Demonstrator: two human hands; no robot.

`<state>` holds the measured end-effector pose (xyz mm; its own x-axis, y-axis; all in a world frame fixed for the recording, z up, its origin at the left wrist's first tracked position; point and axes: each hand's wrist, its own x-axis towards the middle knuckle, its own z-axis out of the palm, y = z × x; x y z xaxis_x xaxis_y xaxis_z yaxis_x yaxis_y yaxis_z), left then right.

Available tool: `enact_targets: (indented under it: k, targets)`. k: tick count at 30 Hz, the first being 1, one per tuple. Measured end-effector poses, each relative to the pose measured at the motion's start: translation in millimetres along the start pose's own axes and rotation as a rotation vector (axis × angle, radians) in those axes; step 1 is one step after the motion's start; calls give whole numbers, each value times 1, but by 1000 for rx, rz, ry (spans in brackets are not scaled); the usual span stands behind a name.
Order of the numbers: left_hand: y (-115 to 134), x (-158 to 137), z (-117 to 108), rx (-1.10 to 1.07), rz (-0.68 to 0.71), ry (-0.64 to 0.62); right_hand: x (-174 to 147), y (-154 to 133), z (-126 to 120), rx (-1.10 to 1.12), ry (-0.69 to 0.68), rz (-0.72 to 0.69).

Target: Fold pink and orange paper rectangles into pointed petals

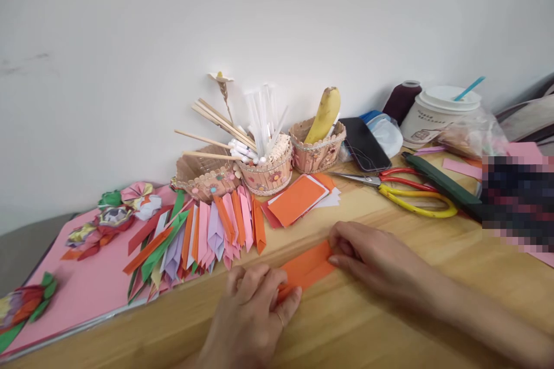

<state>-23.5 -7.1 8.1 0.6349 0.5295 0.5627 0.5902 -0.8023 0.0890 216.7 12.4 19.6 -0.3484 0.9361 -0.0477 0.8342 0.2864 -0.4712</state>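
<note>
An orange strip of paper (308,265) lies on the wooden table, stretched between my two hands, with a lengthwise crease showing. My left hand (255,305) is closed on its near left end, thumb and fingers pinching the edge. At the far right end, my right hand (372,259) pinches the corner between thumb and fingers. Just beyond the strip is a small stack of orange, red and white paper pieces (298,199). To the left lie many folded paper pieces (212,230) in pink, orange, purple and green, packed in a row.
Three decorated baskets (266,176) stand by the wall, holding sticks, straws and a banana (324,115). Scissors (411,190) with red and yellow handles, a dark green tool (441,184), a phone (363,144) and a lidded cup (439,118) are at right. Paper flowers (115,216) rest on pink board (86,282).
</note>
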Motion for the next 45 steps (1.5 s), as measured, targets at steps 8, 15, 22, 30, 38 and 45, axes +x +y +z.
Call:
enact_targets:
  k: [8,15,22,30,38,45]
  targets:
    - [4,1,5,34,1,31,-32,-22,8,-206,74,-478]
    - [2,-4,2,60,2,-28,-32,-23,19,-274,73,-407]
    - [3,-18,-7,147,-23,-72,-36,-2,5,-303,80,-342]
    - [9,-28,-13,221,-20,-159,-39,12,2,-234,102,-316]
    - [5,-21,-14,268,9,-148,-40,8,-1,-275,182,-463]
    - [-6,-7,-6,241,-79,-96,-48,-15,18,-297,187,-780]
